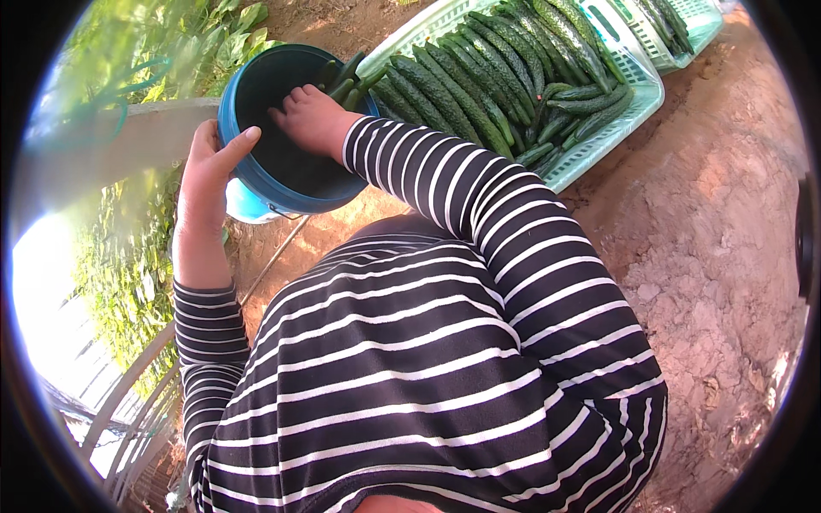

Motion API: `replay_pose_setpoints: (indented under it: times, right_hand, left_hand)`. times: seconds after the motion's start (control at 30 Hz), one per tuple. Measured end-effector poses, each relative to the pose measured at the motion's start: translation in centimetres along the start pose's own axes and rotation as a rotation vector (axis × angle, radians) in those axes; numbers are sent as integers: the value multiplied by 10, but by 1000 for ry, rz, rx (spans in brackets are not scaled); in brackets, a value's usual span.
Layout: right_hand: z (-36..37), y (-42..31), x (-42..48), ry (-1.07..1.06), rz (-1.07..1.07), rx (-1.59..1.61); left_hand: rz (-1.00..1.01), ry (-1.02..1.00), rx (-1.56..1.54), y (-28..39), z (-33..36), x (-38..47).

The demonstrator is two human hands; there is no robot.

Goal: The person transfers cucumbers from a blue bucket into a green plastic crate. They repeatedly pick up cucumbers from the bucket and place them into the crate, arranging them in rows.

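My left hand (221, 151) grips the rim of a blue plastic bucket (269, 186), its thumb over the edge. The bucket is tilted, with its mouth towards me and beside a crate. My right hand (314, 118) reaches into the bucket's mouth, fingers spread a little, close to several cucumbers (343, 80) that lie at the bucket's right rim; whether the fingertips touch one cannot be told. Next to it, a pale green plastic crate (606, 144) holds rows of dark green cucumbers (462, 96), with shorter, curved ones at its right end.
A second crate (705, 38) with cucumbers stands behind the first at the upper right. Leafy plants (224, 48) grow at the upper left and left. Bare earth (712, 256) lies on the right. A thin stick (276, 260) rests below the bucket.
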State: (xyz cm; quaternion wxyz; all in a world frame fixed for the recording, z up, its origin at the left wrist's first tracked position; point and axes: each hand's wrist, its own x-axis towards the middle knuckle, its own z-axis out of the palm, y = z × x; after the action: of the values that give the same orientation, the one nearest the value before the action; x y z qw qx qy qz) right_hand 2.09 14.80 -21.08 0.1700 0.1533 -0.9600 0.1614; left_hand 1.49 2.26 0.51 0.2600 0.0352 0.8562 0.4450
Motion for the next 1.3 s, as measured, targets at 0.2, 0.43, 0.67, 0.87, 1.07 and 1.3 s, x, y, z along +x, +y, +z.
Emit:
replay_pose_setpoints:
  times: [0.2, 0.43, 0.67, 0.87, 1.07, 1.3]
  right_hand:
    - [-18, 23, 14, -182, -32, 23]
    - [-96, 41, -51, -143, 143, 165]
    - [-159, 144, -209, 145, 552, 45]
    - [-163, 237, -280, 12, 944, -269]
    - [-153, 294, -291, -79, 983, -347]
    - [-108, 329, -301, 13, 832, -387]
  left_hand:
    - [5, -1, 18, -2, 1, 3]
    - [8, -16, 12, -12, -4, 3]
    - [29, 6, 39, -12, -7, 7]
    - [0, -23, -8, 0, 0, 3]
    - [3, 8, 64, -3, 1, 5]
    - [-26, 23, 74, 11, 7, 5]
